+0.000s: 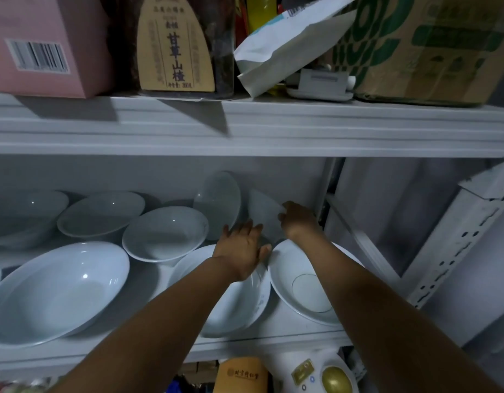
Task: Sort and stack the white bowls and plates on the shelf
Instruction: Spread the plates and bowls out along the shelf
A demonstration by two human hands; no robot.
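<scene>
White bowls and plates fill the middle shelf point(273, 340). A large bowl point(60, 290) lies front left, a smaller bowl point(165, 234) sits behind it, and two more bowls point(101, 214) stand further back. An upright plate point(218, 202) leans at the rear. Beside it stands a second upright plate point(263, 217), blurred, which my right hand point(297, 219) grips at its right edge. My left hand point(240, 248) reaches in with fingers spread, touching that plate's lower left. Below my arms sit a bowl point(236, 304) and a shallow dish point(299, 282).
The upper shelf point(245, 123) carries a pink box point(40, 43), a dark jar point(185, 43), a white bag point(287, 43) and a cardboard box point(426, 46). A perforated metal upright point(455, 245) stands right. Packages point(242, 375) sit on the shelf below.
</scene>
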